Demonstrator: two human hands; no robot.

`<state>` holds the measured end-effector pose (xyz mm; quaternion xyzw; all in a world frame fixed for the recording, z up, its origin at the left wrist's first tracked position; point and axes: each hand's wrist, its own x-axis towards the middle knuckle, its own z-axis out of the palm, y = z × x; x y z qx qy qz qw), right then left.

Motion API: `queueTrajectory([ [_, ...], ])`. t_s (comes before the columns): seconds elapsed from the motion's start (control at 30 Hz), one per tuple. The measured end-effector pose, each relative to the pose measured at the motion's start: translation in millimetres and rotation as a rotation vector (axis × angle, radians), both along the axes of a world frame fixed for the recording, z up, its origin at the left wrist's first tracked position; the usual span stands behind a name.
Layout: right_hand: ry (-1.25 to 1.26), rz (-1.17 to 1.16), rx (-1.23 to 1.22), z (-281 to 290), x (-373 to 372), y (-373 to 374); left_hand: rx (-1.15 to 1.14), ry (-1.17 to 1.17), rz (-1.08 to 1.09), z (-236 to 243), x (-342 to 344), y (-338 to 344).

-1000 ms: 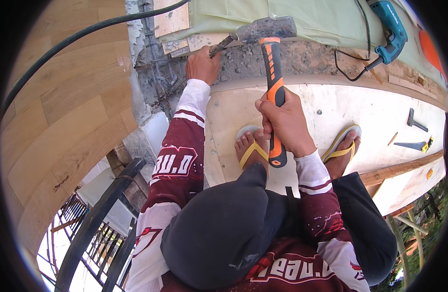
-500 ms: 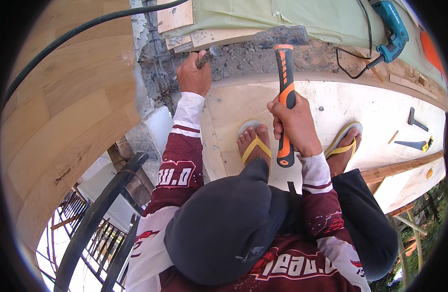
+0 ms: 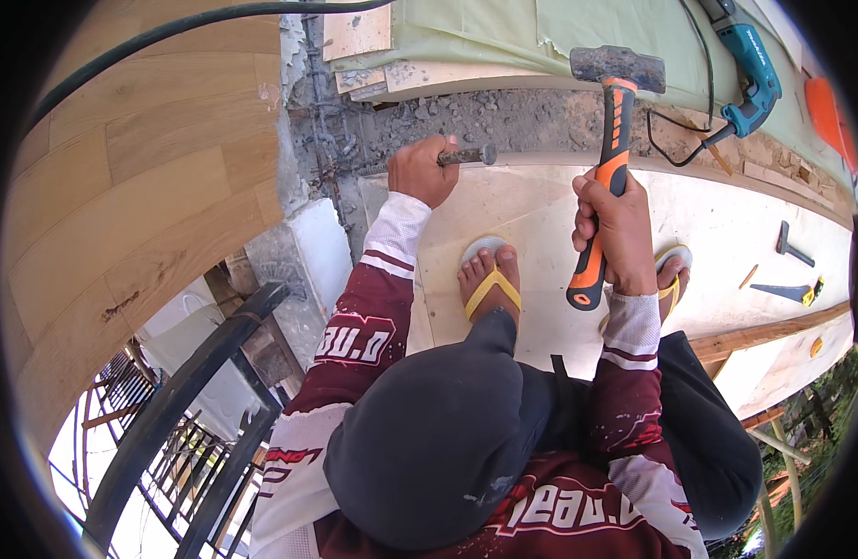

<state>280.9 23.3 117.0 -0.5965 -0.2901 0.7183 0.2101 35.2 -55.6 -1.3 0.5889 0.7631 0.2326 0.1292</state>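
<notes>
My left hand (image 3: 422, 171) is closed round a grey metal chisel (image 3: 471, 156), whose blunt round end sticks out to the right. It hovers near the edge of a trench of broken concrete (image 3: 503, 119); the chisel's other end is hidden by my fist. My right hand (image 3: 619, 224) grips the black and orange handle of a sledge hammer (image 3: 618, 67). Its heavy, worn steel head is raised over the right part of the trench, apart from the chisel. Rebar and grey conduit (image 3: 328, 140) show at the trench's left end.
A teal power drill (image 3: 751, 84) with a black cord lies on green sheeting (image 3: 466, 37) at the far right. A small hammer (image 3: 794, 244) and a handsaw (image 3: 789, 292) rest on the plywood (image 3: 541, 200). Black railing (image 3: 182, 401) stands at lower left, beside wood-look flooring (image 3: 159, 149).
My left hand has drawn the chisel back from the trench, rightward and nearer me, and turned it sideways. My right hand has carried the hammer to the right.
</notes>
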Motion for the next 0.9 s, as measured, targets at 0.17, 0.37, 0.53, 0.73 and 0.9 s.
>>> queueTrajectory([
  [0.17, 0.017, 0.032, -0.012, 3, -5, -4, 0.099, 0.001, -0.028, 3, 8, -1],
  [0.37, 0.029, 0.054, -0.047, -1, -13, -12, -0.009, -0.005, -0.131, 8, 8, -7],
  [0.53, 0.04, 0.076, -0.039, -2, -16, -14, -0.145, 0.038, -0.037, 2, -5, 8],
  [0.73, 0.019, -0.003, -0.006, 8, -11, -8, -0.332, 0.087, 0.046, -5, -18, 28],
  [0.9, 0.03, -0.231, 0.16, 11, 17, 10, -0.44, 0.074, 0.069, -1, -13, 41],
])
